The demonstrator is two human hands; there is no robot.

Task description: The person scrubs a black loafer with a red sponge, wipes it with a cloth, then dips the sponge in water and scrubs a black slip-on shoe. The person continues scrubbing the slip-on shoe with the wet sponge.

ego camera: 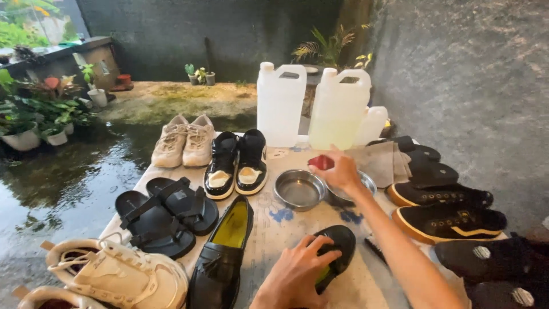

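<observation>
Black loafer, lower centre of the frame: your left hand lies over its rear part, fingers curled around the upper, gripping it against the table. Your right hand, just right of centre, reaches up the frame and pinches a small red cap between thumb and fingertips, above a steel bowl largely hidden beneath the hand. A second steel bowl stands just left of it, at centre. The matching loafer, with a yellow-green lining, lies to the left of your left hand. Further left are black sandals; white sneakers fill the lower left corner. Beige sneakers and black-and-cream sneakers sit side by side in the upper middle. Two white jugs stand at the table's far edge, top centre. Black shoes with tan soles line the right side, beside a folded cloth.
</observation>
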